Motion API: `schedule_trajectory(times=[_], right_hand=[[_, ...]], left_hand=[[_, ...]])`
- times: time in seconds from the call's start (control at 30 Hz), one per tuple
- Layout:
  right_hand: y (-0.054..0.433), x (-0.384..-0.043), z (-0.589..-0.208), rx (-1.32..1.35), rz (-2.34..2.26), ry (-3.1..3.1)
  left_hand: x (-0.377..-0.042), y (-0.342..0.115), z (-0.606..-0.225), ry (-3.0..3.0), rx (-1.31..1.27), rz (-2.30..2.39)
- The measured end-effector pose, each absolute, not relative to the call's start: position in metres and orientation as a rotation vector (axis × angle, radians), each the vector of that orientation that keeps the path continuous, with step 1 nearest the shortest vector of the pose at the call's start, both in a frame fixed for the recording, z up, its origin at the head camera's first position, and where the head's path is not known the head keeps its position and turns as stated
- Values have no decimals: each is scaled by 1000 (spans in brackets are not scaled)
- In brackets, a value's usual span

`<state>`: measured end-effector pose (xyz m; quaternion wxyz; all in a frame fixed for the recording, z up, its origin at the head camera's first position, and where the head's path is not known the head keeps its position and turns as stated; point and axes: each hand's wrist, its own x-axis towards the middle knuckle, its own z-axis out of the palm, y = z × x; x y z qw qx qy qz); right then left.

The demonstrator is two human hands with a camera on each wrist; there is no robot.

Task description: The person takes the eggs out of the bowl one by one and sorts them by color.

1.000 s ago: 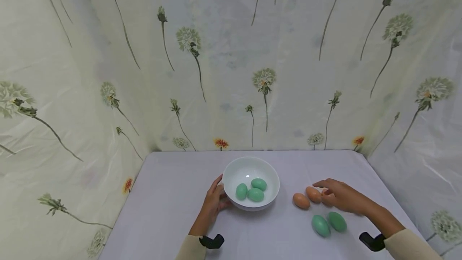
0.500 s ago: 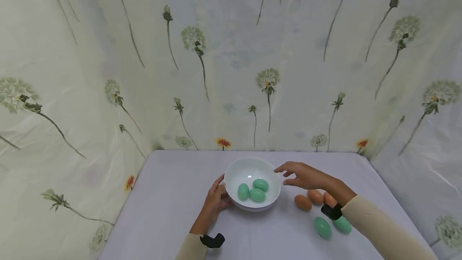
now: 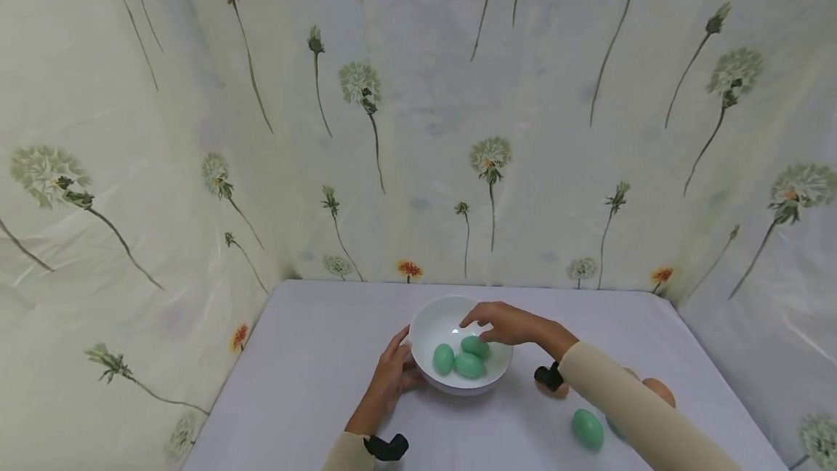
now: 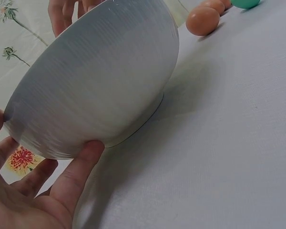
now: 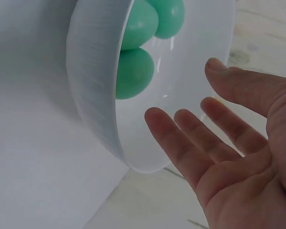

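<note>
A white bowl stands on the table with three green eggs inside. At its left side my left hand holds it; in the left wrist view the fingertips press the outer wall and rim. Over the bowl's right side hovers my right hand, fingers spread and loosely bent, nothing in them. The right wrist view shows this empty palm facing the bowl's inside. To the right lie a green egg and a brown egg; other eggs are partly hidden by the right sleeve.
A pale cloth-covered table backs onto a flowered curtain, which also hangs at both sides. A black strap device on the right wrist partly covers one brown egg.
My right hand has moved left from the brown eggs to above the bowl. The left hand stays on the bowl, and the same three green eggs lie in it.
</note>
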<state>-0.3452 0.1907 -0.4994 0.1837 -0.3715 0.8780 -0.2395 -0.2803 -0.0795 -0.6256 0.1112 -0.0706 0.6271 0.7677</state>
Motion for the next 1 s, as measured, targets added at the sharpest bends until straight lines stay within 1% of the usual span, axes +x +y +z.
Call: schedule_trajectory(times=[0.2,0.53,0.8,1.0], right_hand=[[180,-353,-512,-1077,-611,2439],[166,-357,-524,-975,-457,2478],[160,-359,-532,-862,-348,2475],[159,-362,-541,-873,-298,2481]], left_hand=[[-278,-79,-627,1833,-200,2255],[-277,-81,-623,1820,-111,2277],[-277,-81,-623,1814,-134,2282],[-276,-81,-624,1822,-121,2283]])
